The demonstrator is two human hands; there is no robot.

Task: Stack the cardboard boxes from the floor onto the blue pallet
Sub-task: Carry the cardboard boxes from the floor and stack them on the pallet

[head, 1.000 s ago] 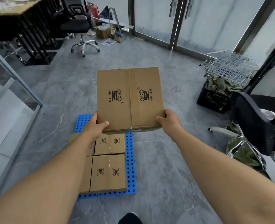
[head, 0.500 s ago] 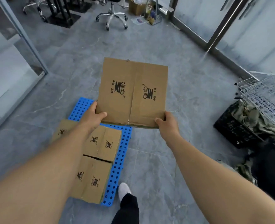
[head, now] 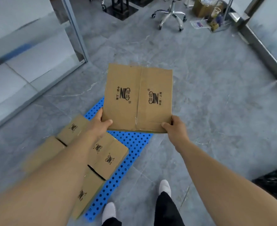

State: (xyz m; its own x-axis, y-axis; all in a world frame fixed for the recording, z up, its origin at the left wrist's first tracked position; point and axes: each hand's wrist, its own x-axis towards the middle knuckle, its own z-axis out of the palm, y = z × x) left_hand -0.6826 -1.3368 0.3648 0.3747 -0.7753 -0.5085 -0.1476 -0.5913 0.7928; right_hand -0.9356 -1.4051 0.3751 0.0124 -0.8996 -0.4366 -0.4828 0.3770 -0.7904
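Gripping carried box (head: 138,97) at near corners, left hand (head: 100,124) and right hand (head: 173,128) pinching, level above blue pallet (head: 134,141), beside stacked boxes (head: 108,157).

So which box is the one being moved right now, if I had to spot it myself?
Find the blue pallet on the grey floor. Several cardboard boxes already lie on it. The carried box is the one up in the air above its far end, gripped at its near corners by the left hand and right hand.
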